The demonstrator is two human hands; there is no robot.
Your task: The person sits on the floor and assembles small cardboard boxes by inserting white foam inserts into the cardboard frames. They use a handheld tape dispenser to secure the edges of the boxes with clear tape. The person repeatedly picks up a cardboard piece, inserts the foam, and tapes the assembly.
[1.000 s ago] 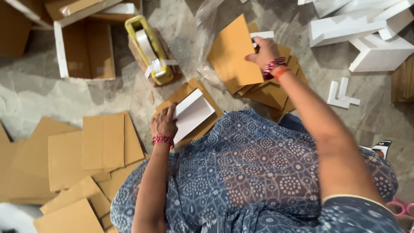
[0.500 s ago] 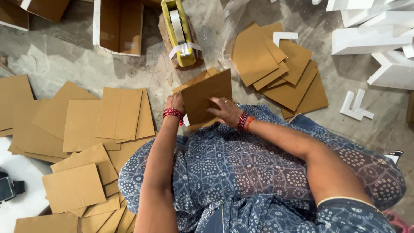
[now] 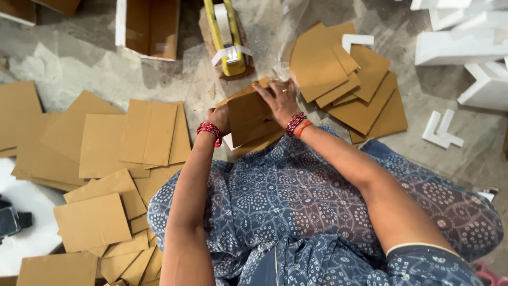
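Fingers of the right hand (image 3: 279, 100) lie spread flat on a cardboard sheet (image 3: 248, 114); the left hand (image 3: 219, 117) clamps its left edge. Beyond them, an open cardboard box (image 3: 151, 26) shows nothing inside.

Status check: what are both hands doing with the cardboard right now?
Left hand grips the folded cardboard piece at its left edge. Right hand flat on top. Tape dispenser just beyond.

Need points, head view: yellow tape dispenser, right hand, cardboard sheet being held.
yellow tape dispenser (image 3: 226, 37), head view, on its yellow frame above the white tape end.
right hand (image 3: 280, 99), head view, on the back of the hand.
cardboard sheet (image 3: 248, 114), head view, on its brown face between the hands.
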